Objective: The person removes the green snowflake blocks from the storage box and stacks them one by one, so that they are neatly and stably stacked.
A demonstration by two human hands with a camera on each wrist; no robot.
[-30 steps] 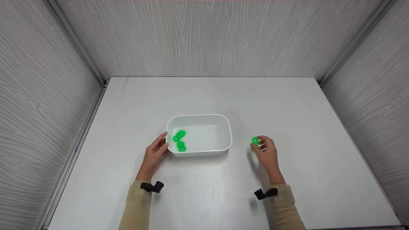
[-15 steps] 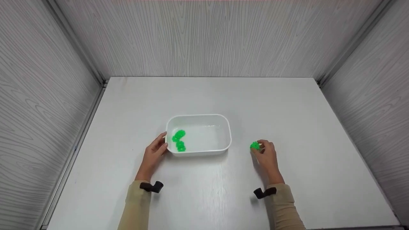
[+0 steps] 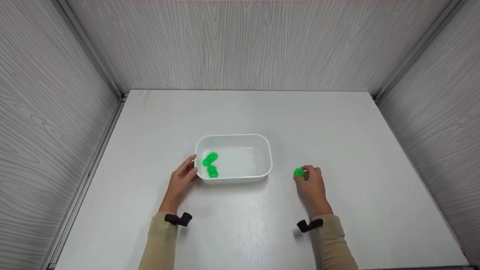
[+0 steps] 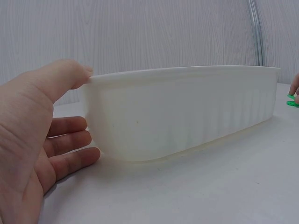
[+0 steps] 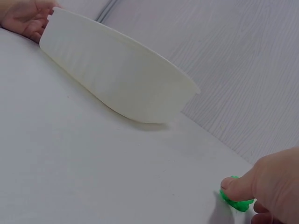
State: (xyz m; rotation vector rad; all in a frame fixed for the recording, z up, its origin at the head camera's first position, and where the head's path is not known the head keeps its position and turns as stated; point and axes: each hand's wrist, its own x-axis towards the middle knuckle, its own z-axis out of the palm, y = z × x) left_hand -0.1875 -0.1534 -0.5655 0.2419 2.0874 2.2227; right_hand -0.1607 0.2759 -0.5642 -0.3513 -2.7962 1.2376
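A white rectangular tub point(image 3: 243, 177) sits on the table. At its left end my left hand point(image 3: 180, 185) touches the rim and outer wall; in the left wrist view the thumb point(image 4: 70, 77) lies at the rim, with relaxed fingers point(image 4: 72, 158) by the wall below. Several bright green flower-shaped plastic pieces point(image 3: 212, 169) lie inside the tub's left part. To the right of the tub, my right hand point(image 3: 314, 187) pinches a similar green flower-shaped piece point(image 3: 299, 172) between thumb and fingers, low over the table. My thumb partly covers this piece point(image 5: 240, 205) in the right wrist view.
The white table point(image 3: 240, 112) is bounded by a grey wood-grain back panel point(image 3: 240, 45) and side panels. Black wrist mounts point(image 3: 178, 219) sit on both sleeves. A gap of table separates the tub from my right hand.
My right hand has come down slightly toward the table and nearer my body, with the green piece still pinched and turned a little. My left hand and the tub stay where they were.
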